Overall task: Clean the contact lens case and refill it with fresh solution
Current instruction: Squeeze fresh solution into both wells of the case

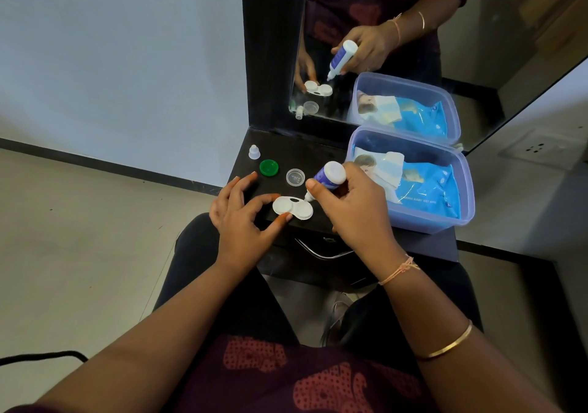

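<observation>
The white two-well contact lens case (292,208) lies on the black table (318,155) near its front edge, both wells uncovered. My left hand (245,218) pinches the case's left well between thumb and forefinger. My right hand (353,209) grips the small blue-and-white solution bottle (329,175), tipped nozzle down over the case's right well. A green cap (269,167) and a clear cap (295,177) lie behind the case. The bottle's small white cap (254,152) stands further back.
A clear lilac plastic box (423,218) holding a blue pack of wet wipes (426,190) sits on the table's right side, close to my right hand. A mirror (397,46) stands behind the table. A drawer handle (321,252) lies below the table's front edge.
</observation>
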